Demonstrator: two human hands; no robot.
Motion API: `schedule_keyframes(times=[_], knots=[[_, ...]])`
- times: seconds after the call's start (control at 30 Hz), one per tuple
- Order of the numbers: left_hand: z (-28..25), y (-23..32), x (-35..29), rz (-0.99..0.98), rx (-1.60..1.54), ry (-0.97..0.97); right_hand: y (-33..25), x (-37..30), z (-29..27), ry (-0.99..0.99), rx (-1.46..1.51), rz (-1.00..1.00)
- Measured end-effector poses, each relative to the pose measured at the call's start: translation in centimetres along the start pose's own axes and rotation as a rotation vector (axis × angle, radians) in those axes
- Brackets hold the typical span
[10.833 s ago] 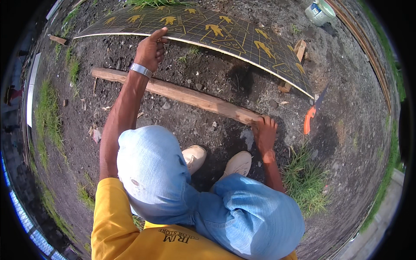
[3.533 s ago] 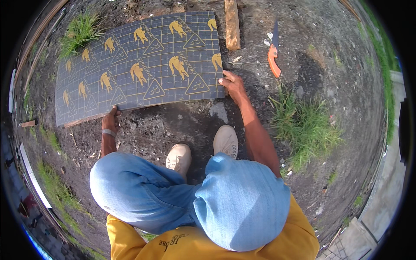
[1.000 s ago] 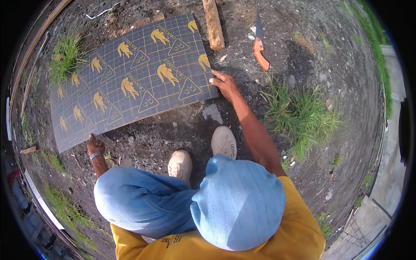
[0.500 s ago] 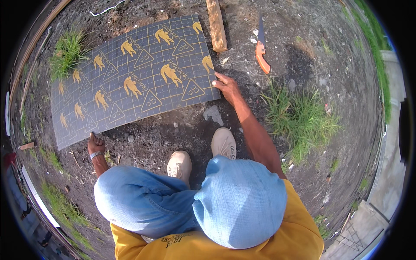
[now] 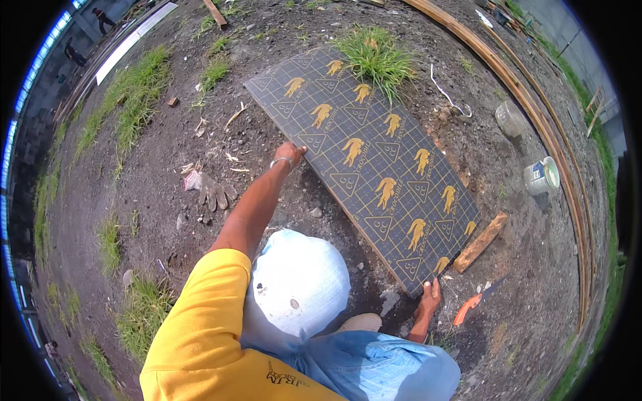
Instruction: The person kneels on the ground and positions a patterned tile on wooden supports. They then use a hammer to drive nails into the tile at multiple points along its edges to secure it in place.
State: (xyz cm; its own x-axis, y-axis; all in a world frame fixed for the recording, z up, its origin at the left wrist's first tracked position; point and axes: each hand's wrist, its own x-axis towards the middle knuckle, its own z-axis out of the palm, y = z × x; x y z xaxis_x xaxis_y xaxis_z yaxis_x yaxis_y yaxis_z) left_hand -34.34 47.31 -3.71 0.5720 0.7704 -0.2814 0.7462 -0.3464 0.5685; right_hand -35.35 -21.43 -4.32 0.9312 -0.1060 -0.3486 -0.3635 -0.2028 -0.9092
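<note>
While a flat, dark grey rectangular panel with yellow markings [image 5: 372, 167] slants across the centre of the frame, the left hand [image 5: 287, 155] grasps its left long edge. The right hand [image 5: 429, 302] touches its bottom corner; whether it clenches, I cannot tell. An orange-handled saw [image 5: 467, 309] lies nearby, lower right.

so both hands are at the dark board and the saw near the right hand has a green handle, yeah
The head view shows an orange handle on the saw near the right hand, not green; the rest is right.
</note>
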Motion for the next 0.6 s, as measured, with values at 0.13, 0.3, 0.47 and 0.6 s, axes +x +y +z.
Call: schedule_keyframes(times=[0.13,0.3,0.47,0.6], knots=[[-1.8,2.0,-1.1,-0.087,-0.022,-0.081,1.5,1.3,-1.2,-0.098,-0.032,0.003],[-3.1,2.6,-2.4,-0.203,-0.251,-0.141,0.1,2.2,-1.6,0.055,0.032,0.365],[-4.1,2.5,-2.8,-0.232,-0.342,-0.197,-4.8,1.2,3.5,0.043,-0.232,0.347],[-4.6,2.3,-3.1,-0.25,-0.404,-0.223,-8.3,0.1,8.3,-0.011,-0.36,0.206]])
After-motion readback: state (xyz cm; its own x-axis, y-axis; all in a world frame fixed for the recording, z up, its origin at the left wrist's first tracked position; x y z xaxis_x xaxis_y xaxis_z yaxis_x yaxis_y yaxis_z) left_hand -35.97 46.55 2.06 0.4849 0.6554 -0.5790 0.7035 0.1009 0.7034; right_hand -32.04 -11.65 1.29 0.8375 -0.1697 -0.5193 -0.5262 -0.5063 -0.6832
